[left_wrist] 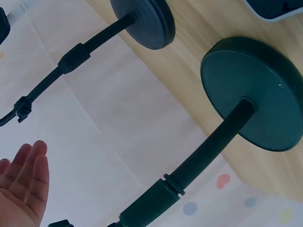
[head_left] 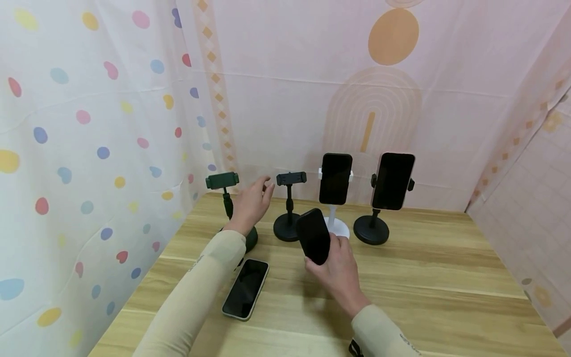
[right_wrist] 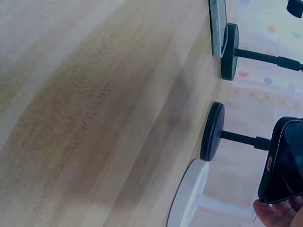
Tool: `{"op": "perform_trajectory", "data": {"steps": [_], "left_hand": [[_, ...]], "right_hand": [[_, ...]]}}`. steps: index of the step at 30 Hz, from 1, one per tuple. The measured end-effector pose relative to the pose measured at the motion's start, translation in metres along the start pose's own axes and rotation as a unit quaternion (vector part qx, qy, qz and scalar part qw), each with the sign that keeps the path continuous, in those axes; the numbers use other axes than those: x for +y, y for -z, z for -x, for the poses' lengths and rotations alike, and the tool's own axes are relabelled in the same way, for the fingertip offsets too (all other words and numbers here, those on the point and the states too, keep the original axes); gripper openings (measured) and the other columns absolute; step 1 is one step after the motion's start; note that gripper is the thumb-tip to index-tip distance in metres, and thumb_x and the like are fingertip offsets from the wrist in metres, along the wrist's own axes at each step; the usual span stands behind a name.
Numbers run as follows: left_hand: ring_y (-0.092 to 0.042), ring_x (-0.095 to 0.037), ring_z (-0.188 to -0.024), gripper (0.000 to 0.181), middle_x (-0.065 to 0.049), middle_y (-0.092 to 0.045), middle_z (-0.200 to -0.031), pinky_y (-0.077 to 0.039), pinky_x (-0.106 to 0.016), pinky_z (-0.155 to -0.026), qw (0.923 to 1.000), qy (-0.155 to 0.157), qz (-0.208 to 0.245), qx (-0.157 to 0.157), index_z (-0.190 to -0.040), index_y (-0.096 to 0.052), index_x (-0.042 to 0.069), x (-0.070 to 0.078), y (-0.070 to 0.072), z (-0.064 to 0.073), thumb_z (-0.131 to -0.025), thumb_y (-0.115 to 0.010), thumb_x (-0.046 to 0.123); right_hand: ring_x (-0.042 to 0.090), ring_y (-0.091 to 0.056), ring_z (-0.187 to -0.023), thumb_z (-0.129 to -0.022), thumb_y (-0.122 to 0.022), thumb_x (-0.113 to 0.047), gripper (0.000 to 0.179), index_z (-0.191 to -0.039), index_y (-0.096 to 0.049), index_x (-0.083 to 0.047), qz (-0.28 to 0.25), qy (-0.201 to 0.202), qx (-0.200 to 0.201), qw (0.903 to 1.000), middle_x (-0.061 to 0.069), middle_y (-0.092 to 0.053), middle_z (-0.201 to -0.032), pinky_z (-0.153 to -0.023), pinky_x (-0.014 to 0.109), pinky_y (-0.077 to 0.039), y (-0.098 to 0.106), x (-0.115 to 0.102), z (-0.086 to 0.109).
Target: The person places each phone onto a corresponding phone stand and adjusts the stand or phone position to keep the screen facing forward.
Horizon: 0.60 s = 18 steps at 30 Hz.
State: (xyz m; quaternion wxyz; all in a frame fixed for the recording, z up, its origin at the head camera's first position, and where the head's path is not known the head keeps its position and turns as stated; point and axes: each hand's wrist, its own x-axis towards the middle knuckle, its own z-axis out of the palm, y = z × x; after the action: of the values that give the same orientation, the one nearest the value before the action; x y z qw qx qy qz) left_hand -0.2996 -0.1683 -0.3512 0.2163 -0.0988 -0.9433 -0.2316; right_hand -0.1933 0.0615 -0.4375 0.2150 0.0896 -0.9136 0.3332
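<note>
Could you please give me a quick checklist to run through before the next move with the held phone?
1. Held phone gripped by the right hand: ok.
2. Left hand free of any object: ok.
3. Black stand between the green stand and white stand holds no phone: ok.
4. That black stand's clamp wide enough for the phone: cannot tell.
5. Loose phone off the table and in a stand: not ok; it lies flat.

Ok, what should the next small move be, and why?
Probably have the left hand grasp the empty black clamp: that hand holds nothing and is close beside it, while the right hand holds a phone nearby.
</note>
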Motion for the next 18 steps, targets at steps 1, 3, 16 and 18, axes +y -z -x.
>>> {"op": "perform_trajectory", "data": {"steps": [1,3,16,18], "left_hand": [[-0.067,-0.027,-0.081,0.044,-0.012,-0.068,-0.111,-0.054,-0.043,-0.066,1.0000,-0.002,0.003,0.003,-0.139,-0.054,0.009,0.001,0.001,-0.001,-0.107,-0.042,0.037],[-0.067,-0.027,-0.083,0.047,-0.012,-0.069,-0.112,-0.054,-0.044,-0.069,0.9999,-0.009,0.010,0.008,-0.140,-0.053,0.009,0.003,0.001,-0.002,-0.107,-0.041,0.040],[-0.067,-0.027,-0.098,0.055,-0.013,-0.067,-0.118,-0.053,-0.047,-0.085,0.9986,-0.020,0.048,-0.012,-0.146,-0.047,0.008,0.014,0.005,-0.007,-0.107,-0.038,0.046],[-0.065,-0.029,-0.103,0.053,-0.014,-0.065,-0.123,-0.051,-0.047,-0.089,0.9985,-0.022,0.044,-0.022,-0.147,-0.046,0.008,0.014,0.005,-0.008,-0.108,-0.036,0.043]], "right_hand": [[0.031,-0.057,-0.098,-0.074,-0.083,-0.040,0.075,-0.129,-0.055,0.003,0.000,-0.001,-0.001,1.0000,0.020,-0.055,-0.116,-0.080,0.047,-0.053,0.000,-0.001,-0.001],[0.031,-0.057,-0.098,-0.074,-0.082,-0.041,0.075,-0.129,-0.056,0.003,0.001,-0.004,-0.004,1.0000,0.020,-0.055,-0.116,-0.080,0.047,-0.052,0.001,-0.002,-0.002],[0.031,-0.058,-0.098,-0.075,-0.081,-0.043,0.077,-0.131,-0.055,0.003,-0.009,-0.019,-0.023,0.9995,0.021,-0.054,-0.120,-0.082,0.046,-0.052,0.004,-0.010,-0.014],[0.030,-0.057,-0.097,-0.075,-0.081,-0.044,0.077,-0.131,-0.055,0.002,-0.018,-0.025,-0.027,0.9991,0.020,-0.054,-0.120,-0.082,0.045,-0.052,0.005,-0.012,-0.015]]}}
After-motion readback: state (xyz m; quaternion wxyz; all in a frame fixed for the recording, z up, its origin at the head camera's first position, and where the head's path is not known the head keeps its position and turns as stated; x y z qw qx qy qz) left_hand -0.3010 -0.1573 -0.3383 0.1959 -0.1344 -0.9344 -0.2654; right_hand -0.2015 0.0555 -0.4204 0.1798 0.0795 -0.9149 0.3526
